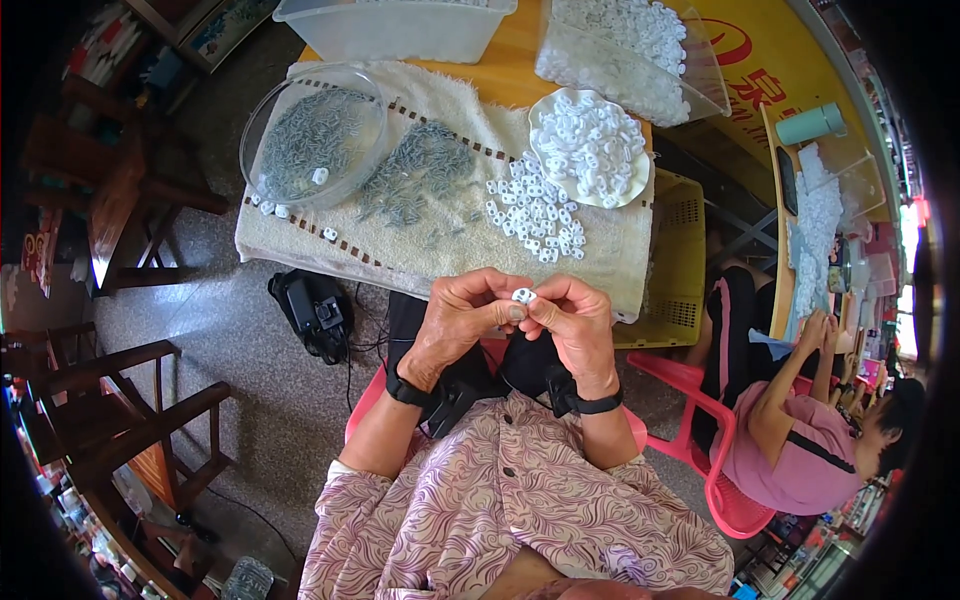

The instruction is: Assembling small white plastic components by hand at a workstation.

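Between the fingertips of both hands is a small white plastic piece with dark holes (523, 296). My left hand (462, 318) pinches it from the left, thumb against it. From the other side my right hand (577, 322) closes thumb and forefinger on it. Just beyond, loose white plastic pieces (535, 212) lie scattered on a cream towel (330, 235). A white scalloped plate (643, 183) heaped with such pieces stands behind them. Small grey spring-like pieces (425, 165) form a pile to the left, beside a clear round dish (247, 150) holding more of them.
Two translucent bins (400, 35) (640, 85) stand at the table's back, the right one holding white pieces. A yellow crate (680, 260) sits right of the table. At far right, a person in pink (790, 440) works at another table. Wooden chairs (130, 420) stand left.
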`<state>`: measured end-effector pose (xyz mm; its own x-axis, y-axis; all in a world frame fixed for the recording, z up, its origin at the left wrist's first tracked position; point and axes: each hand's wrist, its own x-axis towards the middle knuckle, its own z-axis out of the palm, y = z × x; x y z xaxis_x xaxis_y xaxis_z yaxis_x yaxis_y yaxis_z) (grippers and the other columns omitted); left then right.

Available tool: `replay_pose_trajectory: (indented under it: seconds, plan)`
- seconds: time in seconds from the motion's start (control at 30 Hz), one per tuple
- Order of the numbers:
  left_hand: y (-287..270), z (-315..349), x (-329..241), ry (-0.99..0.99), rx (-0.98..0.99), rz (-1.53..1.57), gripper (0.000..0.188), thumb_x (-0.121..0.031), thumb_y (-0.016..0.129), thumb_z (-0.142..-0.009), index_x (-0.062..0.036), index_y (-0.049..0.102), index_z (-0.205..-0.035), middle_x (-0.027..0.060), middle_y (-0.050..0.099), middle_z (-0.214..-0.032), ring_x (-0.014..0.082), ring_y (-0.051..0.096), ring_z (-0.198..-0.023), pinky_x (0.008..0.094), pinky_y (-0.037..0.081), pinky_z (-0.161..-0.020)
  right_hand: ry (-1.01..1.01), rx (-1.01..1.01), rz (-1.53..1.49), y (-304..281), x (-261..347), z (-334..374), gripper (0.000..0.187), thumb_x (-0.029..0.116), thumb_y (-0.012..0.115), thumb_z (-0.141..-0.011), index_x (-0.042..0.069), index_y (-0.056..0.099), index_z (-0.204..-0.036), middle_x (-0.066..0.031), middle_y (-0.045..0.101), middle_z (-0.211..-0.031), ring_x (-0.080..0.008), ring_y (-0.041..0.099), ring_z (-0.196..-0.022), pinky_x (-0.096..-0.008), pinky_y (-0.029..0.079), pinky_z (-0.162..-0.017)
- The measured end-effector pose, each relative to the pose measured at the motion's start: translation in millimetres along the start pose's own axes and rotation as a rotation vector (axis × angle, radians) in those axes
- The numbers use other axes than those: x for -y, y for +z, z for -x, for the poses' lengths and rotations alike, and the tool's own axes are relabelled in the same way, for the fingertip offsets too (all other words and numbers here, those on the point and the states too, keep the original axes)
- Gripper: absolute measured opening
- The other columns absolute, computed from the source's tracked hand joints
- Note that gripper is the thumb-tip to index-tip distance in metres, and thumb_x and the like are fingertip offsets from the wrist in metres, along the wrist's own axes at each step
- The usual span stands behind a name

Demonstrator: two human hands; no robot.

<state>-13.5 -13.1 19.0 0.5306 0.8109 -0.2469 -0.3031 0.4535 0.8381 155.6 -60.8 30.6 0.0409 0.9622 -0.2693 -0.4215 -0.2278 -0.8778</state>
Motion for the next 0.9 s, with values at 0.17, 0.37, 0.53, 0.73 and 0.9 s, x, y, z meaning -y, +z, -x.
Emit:
replay_pose_trajectory:
  seconds: [0.17, 0.37, 0.53, 0.73, 0.9]
  plan:
    - [-1, 0, 2, 0.001, 0.012, -0.001, 0.015, 0.0, 0.068, -0.083, 0.0024, 0.065, -0.097, 0.0086, 0.067, -0.096, 0.0107, 0.062, -0.074, 0.0242, 0.054, -0.063, 0.011, -0.008, -0.014, -1, -2, 0, 0.006, 0.001, 0.068, -0.084, -0.001, 0.064, -0.088, -0.0105, 0.067, -0.08, -0.0136, 0.066, -0.065, -0.0227, 0.055, -0.055]
    - [-1, 0, 6, 0.028, 0.011, -0.015, 0.016, -0.002, 0.068, -0.083, 0.0011, 0.066, -0.099, 0.0064, 0.068, -0.092, 0.0088, 0.061, -0.073, 0.0228, 0.053, -0.063, 0.053, -0.008, -0.049, -3, -4, 0, 0.006, 0.001, 0.068, -0.084, -0.001, 0.063, -0.087, -0.0113, 0.067, -0.079, -0.0148, 0.066, -0.064, -0.0232, 0.054, -0.053]
    - [0, -1, 10, 0.038, 0.008, -0.008, 0.019, -0.005, 0.069, -0.084, 0.001, 0.066, -0.102, 0.0043, 0.068, -0.087, 0.0067, 0.061, -0.072, 0.0212, 0.053, -0.063, 0.073, 0.0, -0.076, -5, -5, -5, 0.006, 0.002, 0.068, -0.084, -0.001, 0.063, -0.087, -0.0115, 0.067, -0.079, -0.015, 0.066, -0.064, -0.0234, 0.054, -0.052]
    - [3, 0, 8, 0.067, -0.026, -0.034, 0.021, -0.005, 0.068, -0.085, 0.0007, 0.065, -0.105, 0.0037, 0.067, -0.087, 0.0067, 0.061, -0.073, 0.0212, 0.053, -0.064, 0.083, -0.04, -0.067, -3, -7, -5, 0.009, 0.005, 0.067, -0.086, -0.001, 0.063, -0.091, -0.0104, 0.068, -0.08, -0.0133, 0.065, -0.065, -0.0227, 0.054, -0.054]
    - [4, 2, 1, 0.089, 0.001, -0.027, 0.027, -0.003, 0.067, -0.086, -0.0003, 0.062, -0.113, 0.0032, 0.067, -0.088, 0.0069, 0.061, -0.077, 0.0216, 0.052, -0.068, -0.003, -0.088, 0.067, 13, 6, 3, 0.012, 0.008, 0.065, -0.088, -0.002, 0.064, -0.095, -0.0088, 0.068, -0.082, -0.0111, 0.065, -0.067, -0.0214, 0.054, -0.058]
